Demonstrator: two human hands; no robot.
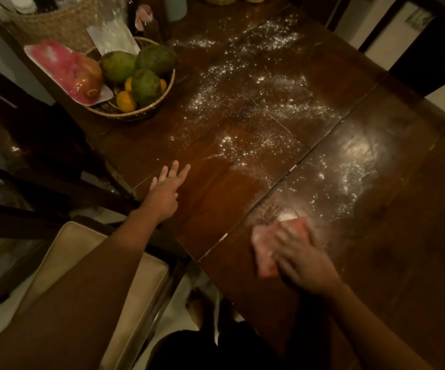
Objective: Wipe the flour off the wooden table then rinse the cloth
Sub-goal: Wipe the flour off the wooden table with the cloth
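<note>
The dark wooden table (pixel 392 236) fills the middle and right of the head view. White flour (pixel 266 102) is scattered across its middle and far part, with a small heap (pixel 286 216) near the front. A pink cloth (pixel 265 252) lies flat on the table just below that heap. My right hand (pixel 304 259) presses down on the cloth with spread fingers; it is blurred by motion. My left hand (pixel 166 186) rests flat on the table's left edge, fingers straight, holding nothing.
A woven basket (pixel 136 113) of green and orange fruit stands at the table's far left, with a pink-wrapped tray (pixel 66 73) leaning on it. A cushioned chair (pixel 88 263) is below my left arm. Another dark chair (pixel 429 62) stands at the far right.
</note>
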